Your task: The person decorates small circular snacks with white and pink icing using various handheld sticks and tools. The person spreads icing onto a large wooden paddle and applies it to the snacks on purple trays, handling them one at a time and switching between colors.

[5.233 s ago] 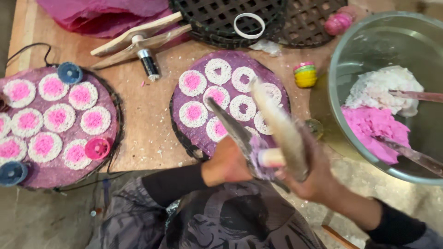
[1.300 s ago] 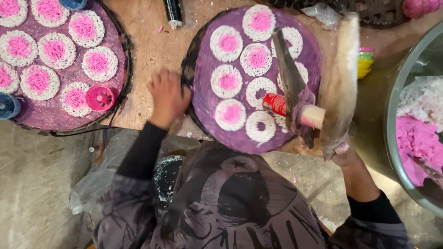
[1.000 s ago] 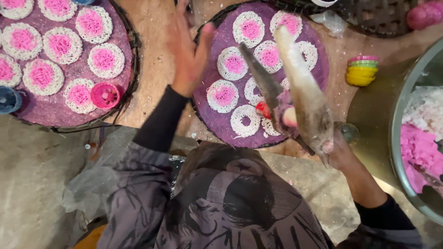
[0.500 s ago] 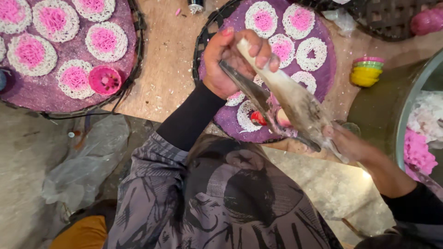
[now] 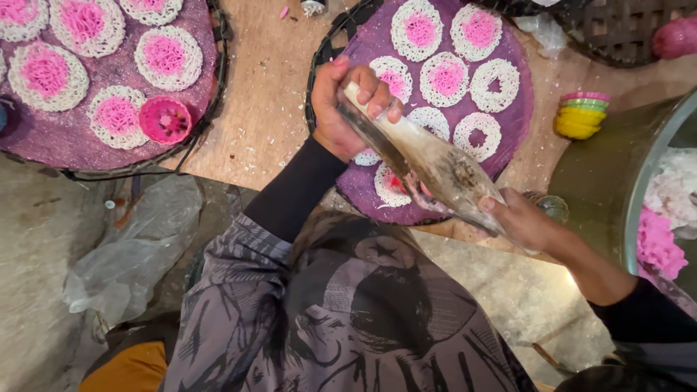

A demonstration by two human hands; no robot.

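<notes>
- A round tray (image 5: 210, 109) on the left holds pink and white noodle rings, with a small pink cup (image 5: 165, 120) at its edge.
- The left hand (image 5: 347, 109) is wrapped tight around one end of a long wooden press (image 5: 428, 163).
- The press lies slanted over the middle purple tray (image 5: 519, 109), maybe just touching it.
- The right hand (image 5: 526, 221) grips the other end.
- Stacked coloured cups (image 5: 581, 115) sit beside a big bowl (image 5: 639, 181).
</notes>
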